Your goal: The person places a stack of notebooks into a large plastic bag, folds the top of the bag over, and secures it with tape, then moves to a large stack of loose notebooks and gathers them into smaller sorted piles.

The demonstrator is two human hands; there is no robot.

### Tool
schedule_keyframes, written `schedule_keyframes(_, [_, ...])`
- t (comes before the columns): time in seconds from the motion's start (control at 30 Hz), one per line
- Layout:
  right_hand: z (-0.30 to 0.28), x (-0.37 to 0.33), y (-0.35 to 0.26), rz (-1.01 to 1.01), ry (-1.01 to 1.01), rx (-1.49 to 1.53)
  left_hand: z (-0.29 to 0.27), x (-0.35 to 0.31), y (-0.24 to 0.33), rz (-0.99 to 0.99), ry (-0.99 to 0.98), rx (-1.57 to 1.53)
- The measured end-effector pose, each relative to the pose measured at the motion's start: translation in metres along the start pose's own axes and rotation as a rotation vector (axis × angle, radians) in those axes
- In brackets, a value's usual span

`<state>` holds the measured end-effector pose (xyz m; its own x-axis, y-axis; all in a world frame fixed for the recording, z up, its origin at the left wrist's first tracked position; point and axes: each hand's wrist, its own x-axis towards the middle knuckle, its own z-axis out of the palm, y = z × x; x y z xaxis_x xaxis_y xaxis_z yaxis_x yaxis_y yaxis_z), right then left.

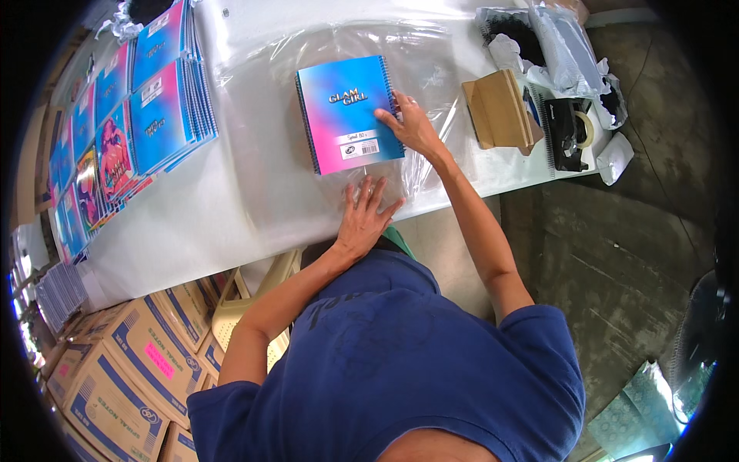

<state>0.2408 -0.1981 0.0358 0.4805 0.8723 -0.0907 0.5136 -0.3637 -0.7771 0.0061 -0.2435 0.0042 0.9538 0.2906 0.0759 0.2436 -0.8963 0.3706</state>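
Note:
A pink-and-blue spiral notebook (339, 81) lies in front of me on clear plastic film (269, 138). Wire coils show along both its left and right edges, so more than one notebook may be stacked there. My right hand (417, 129) grips the right edge, thumb on the cover and the other fingers partly hidden at the side. Just below the notebook, my left hand (364, 222) rests flat on the film near the table's front edge, fingers spread and holding nothing.
Stacks of similar notebooks (158, 115) cover the table's left end. On the right are an open cardboard box (496, 108), a black tape dispenser (567, 142) and crumpled plastic packaging (566, 46). Cartons (146, 362) are piled below left, beside a beige plastic chair (231, 312).

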Motion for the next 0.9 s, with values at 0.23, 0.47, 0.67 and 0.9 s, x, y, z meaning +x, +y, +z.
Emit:
schedule_keyframes(0.23, [-0.019,-0.039,-0.011,0.199,-0.128,0.122,-0.078,-0.013,-0.032,-0.184,0.335,-0.411])
schedule_keyframes(0.47, [-0.021,-0.053,0.000,0.122,-0.146,0.090,-0.071,0.017,-0.102,-0.721,0.257,-1.146])
schedule_keyframes(0.67, [-0.025,-0.054,0.005,0.104,-0.144,0.120,-0.079,0.019,-0.091,-0.649,0.258,-1.293])
schedule_keyframes(0.9, [-0.028,-0.069,0.007,-0.002,0.313,-0.249,-0.077,0.010,-0.103,-0.684,0.286,-1.296])
